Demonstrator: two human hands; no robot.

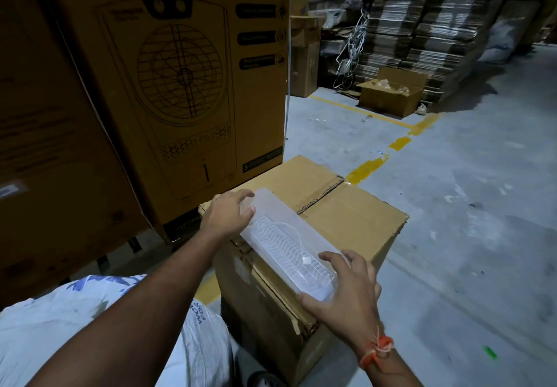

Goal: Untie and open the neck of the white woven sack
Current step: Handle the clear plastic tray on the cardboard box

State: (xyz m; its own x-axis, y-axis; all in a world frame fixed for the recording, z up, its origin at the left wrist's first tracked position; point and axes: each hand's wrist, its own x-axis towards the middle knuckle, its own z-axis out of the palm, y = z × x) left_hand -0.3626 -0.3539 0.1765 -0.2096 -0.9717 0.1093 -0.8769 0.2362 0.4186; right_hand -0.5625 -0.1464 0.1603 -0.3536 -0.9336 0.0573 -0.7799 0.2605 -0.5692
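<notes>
The white woven sack (57, 317) with blue print lies at the lower left, partly under my left forearm; its neck is out of sight. A long translucent white plastic part (286, 242) with ribbed slats rests diagonally on a brown cardboard box (355, 221). My left hand (227, 213) grips the part's far end. My right hand (346, 293) grips its near end, with an orange thread tied round the wrist. Neither hand touches the sack.
A tall carton (168, 85) printed with a cooler drawing stands right behind the box, with another carton to its left. Yellow floor lines (366, 169) run across the grey concrete. An open box (391, 91), flattened cardboard stacks (428, 25) and tangled white straps sit at the back.
</notes>
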